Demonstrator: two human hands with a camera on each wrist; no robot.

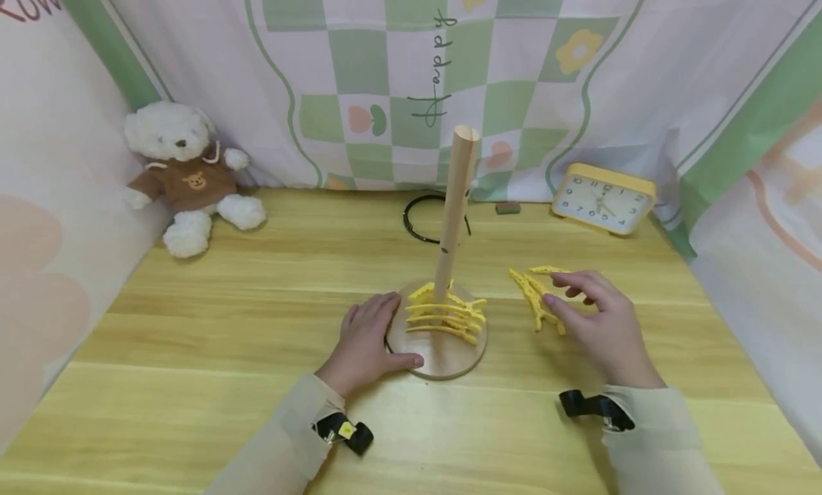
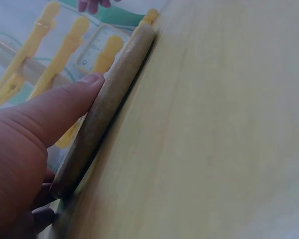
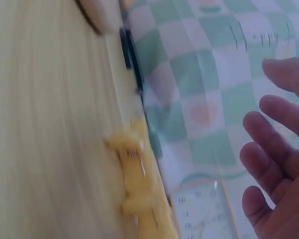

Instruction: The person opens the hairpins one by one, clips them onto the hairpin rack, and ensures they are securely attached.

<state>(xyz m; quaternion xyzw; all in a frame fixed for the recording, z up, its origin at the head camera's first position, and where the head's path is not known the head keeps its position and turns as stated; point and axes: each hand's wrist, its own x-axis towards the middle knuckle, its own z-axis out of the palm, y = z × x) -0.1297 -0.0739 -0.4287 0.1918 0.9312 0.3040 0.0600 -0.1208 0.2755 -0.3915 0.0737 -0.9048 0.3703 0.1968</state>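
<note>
A wooden post (image 1: pixel 454 202) rises from a round wooden base (image 1: pixel 443 368). Several slim yellow pieces (image 1: pixel 443 318) lie around and in front of the post's foot. My left hand (image 1: pixel 366 345) grips the base's left side, thumb at the front; the left wrist view shows the thumb of that hand (image 2: pixel 30 134) on the disc's rim (image 2: pixel 107 102), with other fingers partly hidden below. My right hand (image 1: pixel 606 327) hovers by loose yellow pieces (image 1: pixel 532 299) right of the base. In the right wrist view, this hand (image 3: pixel 284 154) has spread, bent fingers holding nothing, beside yellow pieces (image 3: pixel 139 189).
Behind the post lie a black cord loop (image 1: pixel 411 227) and a small dark block (image 1: pixel 508 208). A yellow clock (image 1: pixel 604 199) stands at the back right, a white plush bear (image 1: pixel 189 174) at the back left. Patterned cloth surrounds the wooden table (image 1: pixel 225 395) at the back and sides.
</note>
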